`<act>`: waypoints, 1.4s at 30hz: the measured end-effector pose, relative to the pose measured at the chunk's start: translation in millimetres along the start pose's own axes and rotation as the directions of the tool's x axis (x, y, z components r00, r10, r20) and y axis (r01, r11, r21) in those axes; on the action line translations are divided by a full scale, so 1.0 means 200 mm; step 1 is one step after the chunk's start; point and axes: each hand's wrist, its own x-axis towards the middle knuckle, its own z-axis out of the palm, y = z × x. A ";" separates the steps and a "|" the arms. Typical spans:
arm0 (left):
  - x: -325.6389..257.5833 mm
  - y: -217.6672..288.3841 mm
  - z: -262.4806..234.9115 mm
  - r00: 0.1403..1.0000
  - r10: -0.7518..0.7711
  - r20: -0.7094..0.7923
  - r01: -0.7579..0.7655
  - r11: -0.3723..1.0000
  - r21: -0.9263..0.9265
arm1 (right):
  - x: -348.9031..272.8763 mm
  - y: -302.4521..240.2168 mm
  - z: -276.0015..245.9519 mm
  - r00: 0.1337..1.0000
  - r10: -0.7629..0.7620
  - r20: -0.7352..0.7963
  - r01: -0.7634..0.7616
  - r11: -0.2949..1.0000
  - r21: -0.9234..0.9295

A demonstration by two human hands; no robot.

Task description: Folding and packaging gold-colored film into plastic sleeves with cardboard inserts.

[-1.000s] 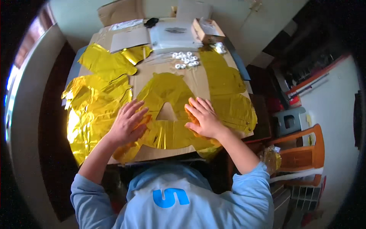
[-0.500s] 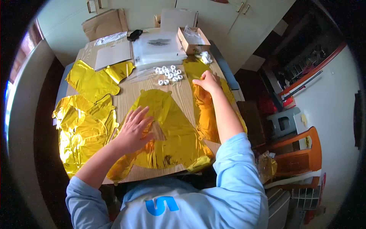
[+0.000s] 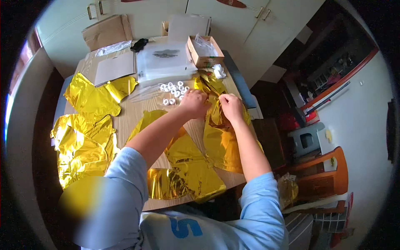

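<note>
Both hands meet over a flat gold foil balloon (image 3: pixel 220 133) lying on the right side of the wooden table (image 3: pixel 133 116). My left hand (image 3: pixel 194 103) pinches the top of that foil, and my right hand (image 3: pixel 230 106) pinches it right beside the left. Under my left forearm lies another flat gold foil balloon (image 3: pixel 183 171), shaped like a letter with a triangular hole. A cluster of small white rings (image 3: pixel 173 89) sits just beyond my left hand.
More gold foil balloons (image 3: pixel 85 137) are spread on the left of the table. An open cardboard box (image 3: pixel 203 51), clear plastic bags (image 3: pixel 162 62) and a brown envelope (image 3: pixel 106 31) lie at the far end. An orange chair (image 3: pixel 325 175) stands to the right.
Both hands left the letter-shaped balloon near me. The right went first to the foil on the right, then the left joined it; both now pinch its top.
</note>
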 end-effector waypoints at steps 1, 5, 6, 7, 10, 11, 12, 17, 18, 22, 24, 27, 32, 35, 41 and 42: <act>0.02 0.01 0.02 0.996 -0.061 -0.066 0.050 0.986 -0.161 | 0.00 0.01 -0.01 1.000 0.010 -0.004 -0.010 1.000 0.002; 0.04 -0.03 0.07 0.913 -0.102 -0.396 -0.055 0.929 -0.366 | -0.01 0.06 -0.01 0.999 0.042 0.019 -0.043 0.999 0.029; 0.04 -0.02 0.07 0.902 -0.038 -0.430 -0.083 0.963 -0.257 | 0.00 0.07 0.00 0.998 0.053 0.036 -0.054 0.998 0.044; 0.04 -0.01 0.07 0.889 0.030 -0.457 -0.108 0.983 -0.146 | 0.00 0.09 0.01 0.997 0.064 0.054 -0.067 0.996 0.058; 0.07 -0.02 0.11 0.963 0.020 -0.270 -0.108 0.942 -0.318 | 0.01 0.04 0.03 0.985 0.092 0.144 -0.102 0.993 0.059; 0.07 -0.02 0.14 0.955 0.017 -0.296 -0.141 0.904 -0.403 | 0.01 0.03 0.05 0.995 0.027 0.094 -0.025 0.999 -0.026; 0.08 -0.01 0.16 0.947 0.015 -0.322 -0.179 0.856 -0.486 | 0.01 0.03 0.07 0.998 -0.040 0.046 0.045 0.992 -0.120; 0.10 0.03 0.17 0.959 -0.019 -0.284 -0.182 0.727 -0.662 | 0.05 0.04 0.05 0.972 0.195 0.132 -0.179 0.977 -0.119; 0.09 0.03 0.17 0.960 -0.048 -0.274 -0.136 0.777 -0.615 | 0.03 0.04 0.02 0.986 0.129 0.109 -0.124 0.991 -0.051; 0.11 -0.03 0.20 0.940 -0.210 -0.270 -0.004 0.782 -0.623 | 0.05 0.05 0.01 0.994 -0.018 0.109 0.018 1.000 0.008; 0.10 0.04 0.18 0.933 -0.288 -0.216 0.061 0.718 -0.694 | 0.01 0.06 -0.01 0.999 0.008 0.036 -0.010 0.998 0.060; 0.07 0.05 0.14 0.933 -0.280 -0.224 0.123 0.837 -0.533 | 0.00 0.04 -0.05 1.000 -0.002 -0.031 0.006 0.991 0.137; 0.07 -0.01 0.21 0.946 -0.204 -0.251 0.184 0.978 -0.101 | 0.05 0.06 -0.19 0.959 0.278 0.052 -0.280 0.916 0.287; 0.07 0.14 0.10 0.983 -0.097 -0.155 0.111 0.990 0.087 | 0.01 0.11 -0.20 0.973 0.213 0.089 -0.231 0.908 0.350; 0.16 0.01 0.26 0.947 0.308 -0.092 -0.235 0.859 0.456 | 0.01 0.04 -0.12 0.991 0.003 0.131 -0.039 0.961 0.273; 0.15 0.00 0.27 0.952 0.294 -0.090 -0.240 0.895 0.376 | -0.01 0.02 -0.13 0.998 -0.019 0.058 0.002 0.960 0.279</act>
